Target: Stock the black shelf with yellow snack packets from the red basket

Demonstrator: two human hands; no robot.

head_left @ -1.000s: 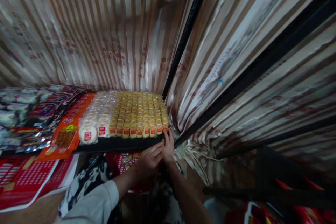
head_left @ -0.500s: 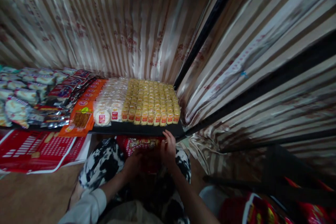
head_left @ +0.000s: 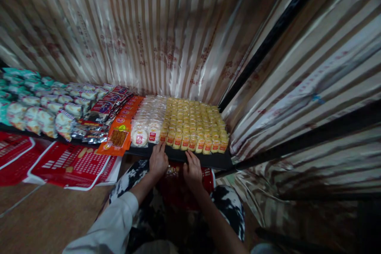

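My left hand (head_left: 158, 160) reaches up to the front of the black shelf (head_left: 218, 161), its fingers stretched toward the leftmost yellow packs. Whether the fingertips touch a pack I cannot tell. My right hand (head_left: 193, 168) rests at the shelf's front edge with fingers extended, just below the yellow rows. The yellow snack packs (head_left: 196, 121) stand in tight rows with red and orange labels facing me. Below, between my knees, a red bag (head_left: 178, 190) lies in shadow, with small pieces faintly visible in its top.
Left of the yellow rows are clear packs of round white crackers (head_left: 139, 137), an orange snack bag (head_left: 119, 135), dark pouches (head_left: 107, 105), and white (head_left: 64, 121) and green packs (head_left: 18, 83). Red printed sheeting (head_left: 74, 162) hangs below. A striped curtain (head_left: 166, 31) and black poles (head_left: 268, 43) stand behind.
My left hand has risen from the red bag to the shelf's front edge. The right hand stays near that edge, now farther left along it. The view has turned left.
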